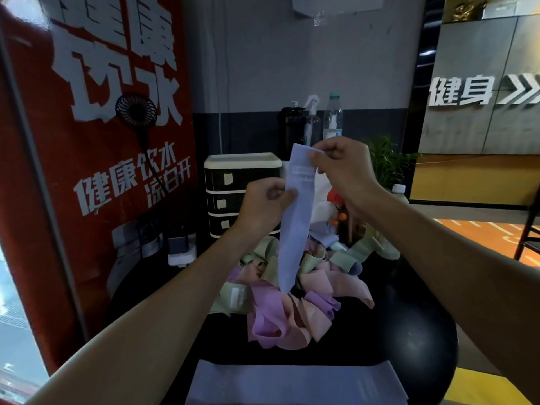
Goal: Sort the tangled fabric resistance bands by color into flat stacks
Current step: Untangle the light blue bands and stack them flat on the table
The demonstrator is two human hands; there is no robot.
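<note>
One left hand (264, 200), one right hand (342, 165), one raised blue band (295, 229), one tangled pile (292, 311).

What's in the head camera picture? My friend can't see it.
The left hand and right hand hold up a light blue band above a tangled pile of pink, purple and green bands on a dark table. A flat blue stack lies nearest the camera.

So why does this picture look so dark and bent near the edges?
Head view: the wide-angle lens bows the red poster at its edges; dim light leaves the pile of tangled bands murky; the pale blue band pinched by the left hand and right hand looks soft, its label unreadable; the window at lower left is washed out.
</note>
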